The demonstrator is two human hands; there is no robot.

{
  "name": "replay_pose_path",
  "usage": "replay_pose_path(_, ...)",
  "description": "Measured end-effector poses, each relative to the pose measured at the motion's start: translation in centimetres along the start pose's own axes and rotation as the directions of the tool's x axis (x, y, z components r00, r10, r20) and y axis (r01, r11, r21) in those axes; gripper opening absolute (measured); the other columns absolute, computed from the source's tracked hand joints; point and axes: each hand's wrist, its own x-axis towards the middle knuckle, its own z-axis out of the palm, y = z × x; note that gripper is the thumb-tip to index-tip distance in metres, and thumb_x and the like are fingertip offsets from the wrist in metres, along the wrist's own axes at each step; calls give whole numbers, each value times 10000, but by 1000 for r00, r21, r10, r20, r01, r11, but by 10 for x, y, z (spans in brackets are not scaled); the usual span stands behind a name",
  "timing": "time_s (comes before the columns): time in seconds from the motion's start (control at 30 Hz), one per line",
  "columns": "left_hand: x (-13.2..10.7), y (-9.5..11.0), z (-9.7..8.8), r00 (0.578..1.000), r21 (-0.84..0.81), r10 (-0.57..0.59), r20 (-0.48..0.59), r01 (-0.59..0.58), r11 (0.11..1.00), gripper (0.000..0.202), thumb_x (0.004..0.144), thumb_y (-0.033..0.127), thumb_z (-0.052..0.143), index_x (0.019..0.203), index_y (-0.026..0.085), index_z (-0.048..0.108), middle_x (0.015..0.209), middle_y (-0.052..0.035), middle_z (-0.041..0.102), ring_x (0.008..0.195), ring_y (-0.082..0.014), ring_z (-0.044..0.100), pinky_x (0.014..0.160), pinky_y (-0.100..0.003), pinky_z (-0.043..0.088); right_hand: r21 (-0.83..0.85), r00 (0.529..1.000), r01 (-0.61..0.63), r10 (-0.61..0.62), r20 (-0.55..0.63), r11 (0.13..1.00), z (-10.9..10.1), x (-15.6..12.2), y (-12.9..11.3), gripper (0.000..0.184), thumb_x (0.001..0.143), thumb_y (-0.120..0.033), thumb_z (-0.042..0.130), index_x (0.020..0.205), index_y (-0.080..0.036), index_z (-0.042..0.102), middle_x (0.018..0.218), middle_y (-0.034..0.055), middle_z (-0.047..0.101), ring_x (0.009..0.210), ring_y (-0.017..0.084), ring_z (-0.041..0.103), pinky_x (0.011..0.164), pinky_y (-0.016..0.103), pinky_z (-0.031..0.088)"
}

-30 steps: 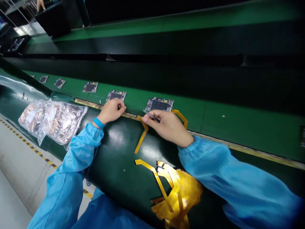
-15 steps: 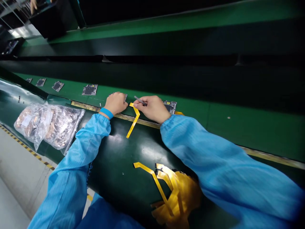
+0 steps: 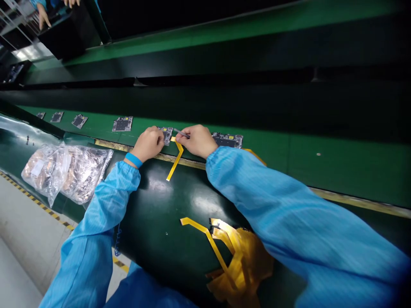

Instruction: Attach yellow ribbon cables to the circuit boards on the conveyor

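My left hand (image 3: 148, 143), with a blue band at its wrist, is closed on the left edge of a small circuit board (image 3: 167, 134). The board lies on the green belt. In my right hand (image 3: 201, 142) a slim grey stick-like tool (image 3: 181, 133) is pinched, pointing left toward the board. The same fingers are at the upper end of a yellow flat flex cable (image 3: 175, 167). That end meets the board's right edge; whether it is seated there I cannot tell. The cable's bent tail hangs over the belt's front edge.
Several boards (image 3: 122, 123) lie along the belt, one (image 3: 228, 140) behind my right wrist. A pile of yellow flex cables (image 3: 247, 261) sits on the dark green surface near me. Clear plastic bags (image 3: 85, 171) lie at left. Another person's hand (image 3: 43, 17) shows far left.
Both hands have shifted left. My left hand has drawn back from over the board, so more of it shows. The cable's end has come to the board's right edge. Other boards sit slightly farther right.
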Motion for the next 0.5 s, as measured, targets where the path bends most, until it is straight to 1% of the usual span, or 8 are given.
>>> replay_pose_path(0.27, -5, 4, 7, 999, -7, 48, -17, -49, 999, 180, 929, 104, 552, 946, 156, 724, 1074, -124, 695, 1086, -280, 629, 1003, -405, 520, -61, 999, -39, 41, 34, 997, -8, -3, 2, 124, 875, -232, 726, 889, -208, 846, 847, 62, 801, 827, 235, 724, 751, 313, 532)
replay_pose_path(0.4, -7, 4, 9, 994, -4, 104, -40, -105, 994, 181, 931, 117, 571, 1001, 144, 735, 1159, -128, 704, 1106, -291, 632, 1010, -431, 535, -76, 998, -48, 51, 38, 996, -11, -4, 4, 125, 879, -237, 730, 895, -210, 851, 848, 53, 804, 828, 227, 728, 750, 294, 533)
replay_pose_path(0.5, -8, 3, 12, 990, 5, 133, -45, -133, 991, 202, 928, 120, 582, 1045, 137, 746, 1224, -135, 711, 1141, -302, 638, 1042, -448, 536, -88, 997, -54, 58, 44, 995, -13, -4, 6, 131, 878, -248, 736, 910, -210, 857, 850, 54, 806, 835, 235, 731, 740, 297, 534)
